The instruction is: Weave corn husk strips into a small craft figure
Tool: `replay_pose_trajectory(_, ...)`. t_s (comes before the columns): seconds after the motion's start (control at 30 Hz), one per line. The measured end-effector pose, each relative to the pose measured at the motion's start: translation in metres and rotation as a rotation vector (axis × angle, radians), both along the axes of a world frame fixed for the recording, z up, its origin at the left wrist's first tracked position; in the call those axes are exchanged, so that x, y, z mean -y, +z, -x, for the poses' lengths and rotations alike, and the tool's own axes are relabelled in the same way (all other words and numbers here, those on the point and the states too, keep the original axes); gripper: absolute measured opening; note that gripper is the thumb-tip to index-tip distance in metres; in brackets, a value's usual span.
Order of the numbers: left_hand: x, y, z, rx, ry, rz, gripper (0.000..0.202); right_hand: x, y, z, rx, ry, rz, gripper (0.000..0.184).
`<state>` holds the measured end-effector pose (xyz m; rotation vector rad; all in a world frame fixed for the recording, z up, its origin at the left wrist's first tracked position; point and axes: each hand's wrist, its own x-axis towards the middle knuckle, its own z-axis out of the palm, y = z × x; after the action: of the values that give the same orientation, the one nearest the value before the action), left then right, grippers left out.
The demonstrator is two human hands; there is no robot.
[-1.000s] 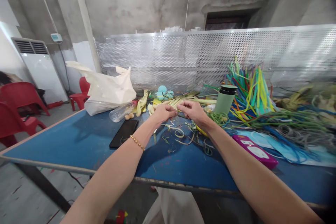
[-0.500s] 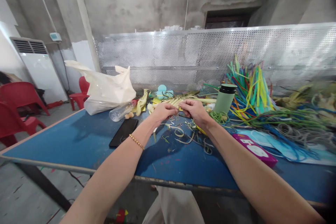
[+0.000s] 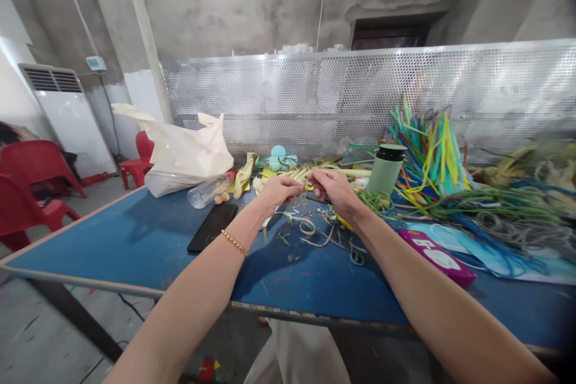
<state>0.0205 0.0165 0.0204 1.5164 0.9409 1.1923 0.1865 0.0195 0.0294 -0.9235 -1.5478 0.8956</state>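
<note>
My left hand (image 3: 282, 192) is closed in a pinch over the middle of the table; whatever sits between its fingertips is too small to name. Close to its right, my right hand (image 3: 330, 188) has its fingers curled, thumb and forefinger near each other, and I cannot make out what they hold. A narrow gap parts the two hands. Behind them lie pale green plant strips (image 3: 301, 174). Below, curled strips (image 3: 307, 227) and small trimmings (image 3: 283, 238) are scattered on the blue table (image 3: 288, 288).
Left of my hands are a black phone (image 3: 212, 228), a clear plastic bottle (image 3: 209, 191) and a white plastic bag (image 3: 189, 153). To the right stand a green canister (image 3: 386, 171) and bundled coloured strips (image 3: 443, 156), with a purple box (image 3: 436, 257) nearer me.
My right hand's fingers have drawn slightly away from the left hand's fingertips and loosened a little. Everything on the table stays in place.
</note>
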Motion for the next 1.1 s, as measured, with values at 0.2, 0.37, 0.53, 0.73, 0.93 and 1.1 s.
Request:
replay_pose_trajectory(0.2, 0.0, 0.001, 0.0011, -0.023, 0.016, -0.026, 0.008, 0.0037, -0.0004, -0.0002, 0.18, 0.022, -0.048, 0.039)
replay_pose_trajectory(0.37, -0.0007, 0.0008, 0.001, -0.04, -0.005, -0.042, 0.012, 0.0018, -0.0031, -0.0006, 0.189, 0.03, -0.09, 0.034)
replay_pose_trajectory(0.53, 0.0002, 0.0016, 0.0019, -0.014, -0.032, -0.034, 0.011, 0.0016, -0.003, -0.0014, 0.18, 0.027, -0.08, 0.035)
replay_pose_trajectory(0.73, -0.0017, 0.0, 0.004, 0.069, -0.023, 0.045, 0.006, -0.0025, -0.0023, -0.0014, 0.068, 0.012, -0.017, 0.035)
replay_pose_trajectory(0.93, -0.0036, -0.0014, 0.0037, 0.079, -0.006, 0.049, 0.005, -0.0038, -0.0035, -0.0033, 0.153, 0.002, -0.043, 0.033)
replay_pose_trajectory(1.1, -0.0015, 0.0003, 0.0028, 0.064, -0.006, 0.049, 0.006, -0.0005, -0.0032, -0.0021, 0.238, -0.009, -0.078, 0.026)
